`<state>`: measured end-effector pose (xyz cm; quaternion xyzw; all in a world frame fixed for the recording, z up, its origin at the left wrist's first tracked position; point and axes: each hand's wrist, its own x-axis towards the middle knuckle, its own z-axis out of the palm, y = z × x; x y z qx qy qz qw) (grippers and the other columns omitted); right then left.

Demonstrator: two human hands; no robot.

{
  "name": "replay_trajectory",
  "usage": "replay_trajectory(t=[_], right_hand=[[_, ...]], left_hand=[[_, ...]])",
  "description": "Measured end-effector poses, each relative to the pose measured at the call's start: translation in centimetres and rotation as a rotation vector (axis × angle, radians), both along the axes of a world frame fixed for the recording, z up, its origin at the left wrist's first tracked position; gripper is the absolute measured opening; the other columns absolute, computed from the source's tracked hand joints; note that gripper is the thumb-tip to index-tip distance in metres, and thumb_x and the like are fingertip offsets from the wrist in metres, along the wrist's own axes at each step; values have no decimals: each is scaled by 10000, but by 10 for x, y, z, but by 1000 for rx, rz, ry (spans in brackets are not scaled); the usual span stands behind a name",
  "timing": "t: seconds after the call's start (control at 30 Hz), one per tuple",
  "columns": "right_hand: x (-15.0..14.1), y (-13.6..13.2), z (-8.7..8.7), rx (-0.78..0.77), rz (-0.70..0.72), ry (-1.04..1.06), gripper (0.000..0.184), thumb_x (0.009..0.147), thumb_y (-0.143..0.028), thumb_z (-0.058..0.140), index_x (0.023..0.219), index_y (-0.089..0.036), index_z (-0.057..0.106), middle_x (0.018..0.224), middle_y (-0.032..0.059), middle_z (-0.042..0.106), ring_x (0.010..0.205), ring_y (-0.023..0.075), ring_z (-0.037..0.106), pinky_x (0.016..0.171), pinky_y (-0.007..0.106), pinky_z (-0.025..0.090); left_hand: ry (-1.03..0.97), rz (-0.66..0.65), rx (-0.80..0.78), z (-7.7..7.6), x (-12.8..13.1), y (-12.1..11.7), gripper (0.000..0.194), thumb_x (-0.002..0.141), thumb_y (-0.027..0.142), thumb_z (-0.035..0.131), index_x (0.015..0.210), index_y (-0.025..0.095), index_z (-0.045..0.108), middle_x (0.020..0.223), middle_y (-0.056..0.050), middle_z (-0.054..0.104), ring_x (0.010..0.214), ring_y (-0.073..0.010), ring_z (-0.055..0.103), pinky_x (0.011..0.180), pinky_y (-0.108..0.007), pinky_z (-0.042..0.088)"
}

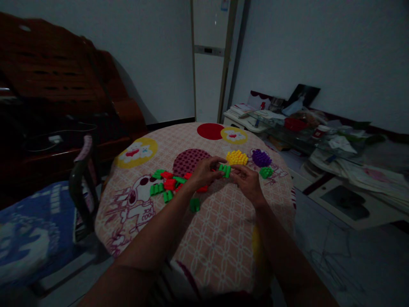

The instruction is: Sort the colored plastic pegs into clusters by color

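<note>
Over the middle of the round table, a green plastic building block [225, 170] with ridged sides is held between my two hands. My left hand [206, 172] pinches it from the left with thumb and fingers. From the right, the fingertips of my right hand [247, 180] close on its other side. Loose red blocks [169, 184] and green blocks [156, 189] lie in a pile left of my left hand, partly hidden by it. A single green block [194, 204] sits nearer me, beside my left forearm.
Beyond my hands sit knobbly clusters: yellow [237, 157], purple [261, 157] and a small green one [266, 172]. A patterned cloth covers the round table [217, 238]. A chair [84, 187] stands left, a wooden bench [57, 81] behind it, a cluttered cabinet [338, 200] right.
</note>
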<state>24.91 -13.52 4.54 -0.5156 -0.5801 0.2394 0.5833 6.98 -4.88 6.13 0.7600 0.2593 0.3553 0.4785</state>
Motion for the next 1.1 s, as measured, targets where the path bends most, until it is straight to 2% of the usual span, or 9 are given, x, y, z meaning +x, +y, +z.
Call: replay_trajectory(t=[0.17, 0.27, 0.33, 0.43, 0.5, 0.57, 0.63, 0.77, 1.1], right_hand=[[8, -5, 4, -52, 43, 100, 249, 689, -360, 784, 877, -201, 746, 675, -19, 693, 536, 131, 606, 518, 246, 505], [21, -7, 6, -26, -72, 162, 256, 673, -389, 782, 815, -196, 692, 590, -29, 656, 465, 132, 566, 467, 248, 471], [40, -9, 4, 65, -301, 215, 269, 689, -411, 755, 817, -195, 657, 582, -28, 643, 459, 142, 567, 456, 255, 457], [77, -13, -6, 145, -743, 195, 267, 725, -433, 702, 819, -195, 624, 618, -13, 632, 544, 177, 618, 507, 282, 480], [101, -17, -14, 104, -999, 69, 233, 742, -420, 674, 780, -199, 612, 664, 22, 654, 638, 207, 644, 607, 325, 516], [119, -20, -22, 20, -1150, -76, 192, 749, -387, 656, 730, -205, 599, 707, 61, 680, 703, 230, 646, 709, 362, 522], [128, -22, -28, -62, -1180, -181, 159, 755, -352, 641, 710, -208, 592, 737, 86, 695, 724, 238, 637, 758, 375, 507], [132, -18, -36, -117, -1117, -306, 123, 793, -318, 603, 756, -201, 615, 787, 105, 709, 760, 239, 623, 777, 366, 475], [134, -10, -41, -230, -1068, -424, 88, 779, -223, 609, 813, -175, 674, 843, 123, 724, 792, 246, 619, 775, 352, 435]], left_hand=[[-21, -65, -18, -2, 7, -6, 507, 732, 266, 750, 1227, 180, 685, 928, -37, 724, 790, -172, 693, 705, -272, 555], [-38, -39, 0, -4, 8, -5, 506, 786, 328, 721, 1265, 175, 673, 1053, -89, 751, 917, -211, 713, 773, -301, 569], [-31, 1, 15, -6, 5, -1, 492, 820, 351, 689, 1276, 167, 671, 1108, -115, 753, 963, -228, 718, 805, -318, 576], [-18, 71, 43, -8, -1, 7, 443, 822, 337, 675, 1225, 152, 700, 1101, -125, 760, 994, -240, 721, 850, -340, 578], [-11, 103, 49, -11, -3, 11, 412, 816, 316, 671, 1189, 146, 715, 1084, -124, 765, 1001, -242, 721, 870, -352, 577], [13, 127, 53, -13, -4, 14, 390, 816, 303, 667, 1169, 147, 724, 1073, -119, 768, 989, -239, 724, 875, -358, 578], [35, 143, 59, -15, -4, 15, 380, 816, 300, 664, 1160, 151, 728, 1068, -114, 769, 977, -235, 726, 874, -361, 579], [43, 144, 68, -17, -2, 15, 379, 814, 302, 660, 1156, 156, 730, 1072, -108, 770, 982, -233, 723, 876, -362, 578], [23, 183, 70, -12, -15, 23, 392, 809, 340, 655, 1140, 144, 733, 1066, -116, 770, 973, -246, 722, 859, -364, 579]])
